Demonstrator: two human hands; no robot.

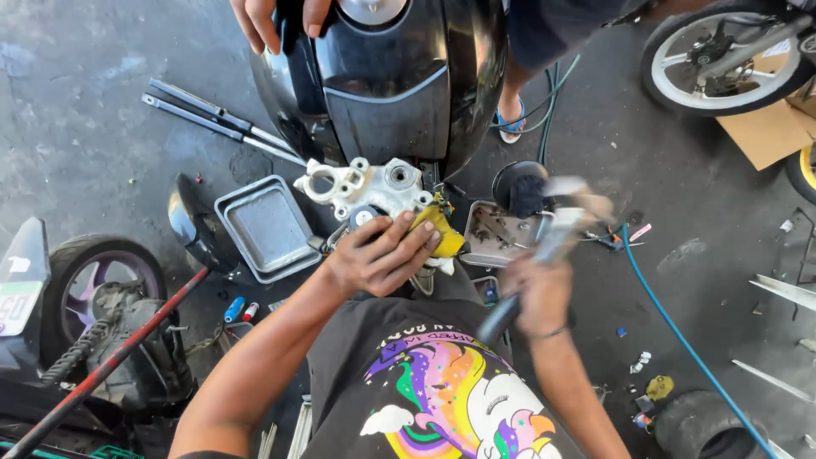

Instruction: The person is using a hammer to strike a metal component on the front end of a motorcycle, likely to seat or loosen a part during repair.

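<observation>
My left hand (380, 255) presses on a silver metal engine casing (365, 189) and a yellow rag (442, 231) just below a black motorcycle body (399, 81). My right hand (537, 293) grips a dark-handled tool (544, 255) that is blurred from motion, its head raised near the casing's right side. Another person's hand (276, 19) rests on the top left of the black body.
An empty grey metal tray (263, 225) lies left of the casing, another tray with small parts (497, 234) to the right. Black fork tubes (212, 119), a blue hose (680, 331), a rear wheel (85, 280), a red bar (110, 361) and another person's sandalled foot (510, 127) surround me.
</observation>
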